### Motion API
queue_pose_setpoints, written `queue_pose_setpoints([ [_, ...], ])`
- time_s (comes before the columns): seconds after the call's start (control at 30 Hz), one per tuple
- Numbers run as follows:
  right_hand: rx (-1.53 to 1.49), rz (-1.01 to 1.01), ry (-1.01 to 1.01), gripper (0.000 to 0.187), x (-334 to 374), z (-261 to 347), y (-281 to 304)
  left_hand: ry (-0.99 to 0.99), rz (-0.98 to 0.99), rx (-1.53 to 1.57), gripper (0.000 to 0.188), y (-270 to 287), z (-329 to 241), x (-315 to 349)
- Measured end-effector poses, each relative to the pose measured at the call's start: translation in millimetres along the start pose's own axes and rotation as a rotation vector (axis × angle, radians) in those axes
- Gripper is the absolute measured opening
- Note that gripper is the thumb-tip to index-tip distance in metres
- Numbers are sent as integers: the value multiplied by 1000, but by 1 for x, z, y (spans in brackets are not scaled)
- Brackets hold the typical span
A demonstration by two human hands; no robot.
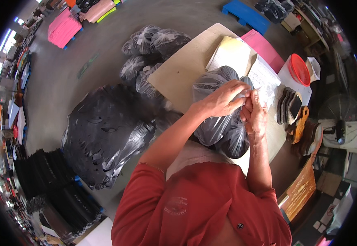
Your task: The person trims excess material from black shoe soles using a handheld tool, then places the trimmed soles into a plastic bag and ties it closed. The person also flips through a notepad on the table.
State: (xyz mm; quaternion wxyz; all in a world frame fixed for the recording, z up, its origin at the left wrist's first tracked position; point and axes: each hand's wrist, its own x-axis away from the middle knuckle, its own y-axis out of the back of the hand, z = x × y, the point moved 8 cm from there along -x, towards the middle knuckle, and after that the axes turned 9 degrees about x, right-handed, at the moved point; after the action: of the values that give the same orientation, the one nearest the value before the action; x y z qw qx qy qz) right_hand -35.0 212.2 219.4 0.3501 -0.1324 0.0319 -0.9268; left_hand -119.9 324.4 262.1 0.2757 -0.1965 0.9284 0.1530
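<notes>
A clear plastic bag (212,132) filled with dark, rounded pieces sits on the pale tabletop (179,67) right in front of me. My left hand (226,98) reaches over it from the left, its fingers bent and pinched together at the gathered top of the bag. Against those fingertips my right hand (255,112) is closed, thumb up, gripping the same gathered plastic. Loose plastic film (268,91) spreads out just beyond the right hand. What the dark pieces are, I cannot tell.
Several filled bags (145,41) lie on the floor left of the table. Nearer is a large black sheet (104,131). A paper stack (229,53), pink sheets (263,49), a red basket (299,69) and dark sole-shaped pieces (287,105) surround the far and right sides. A fan (339,131) stands right.
</notes>
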Motion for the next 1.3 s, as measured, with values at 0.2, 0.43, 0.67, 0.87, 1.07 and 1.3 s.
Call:
queue_pose_setpoints([
  [0.2, 1, -21, -5, 28, -3, 5, -6, -41, -123, -311, 14, -15, 19, 11],
  [0.43, 5, -56, 254, 44, 11, 34, -11, 237, -203, -17, 11, -8, 36, 5],
  [0.67, 115, -81, 352, 48, -20, 34, -24, 360, 193, -314, 9, -24, 38, 8],
  [0.87, 670, -4, 509, 40, -23, 53, -51, 375, 301, 147, 30, -17, 51, 13],
  [1.07, 1170, 305, 870, 32, -21, 75, -91, 151, 89, 59, 32, -14, 62, 8],
  [1.3, 1495, 600, 1007, 31, -11, 94, -84, 259, 14, 32, 22, -8, 59, 13],
])
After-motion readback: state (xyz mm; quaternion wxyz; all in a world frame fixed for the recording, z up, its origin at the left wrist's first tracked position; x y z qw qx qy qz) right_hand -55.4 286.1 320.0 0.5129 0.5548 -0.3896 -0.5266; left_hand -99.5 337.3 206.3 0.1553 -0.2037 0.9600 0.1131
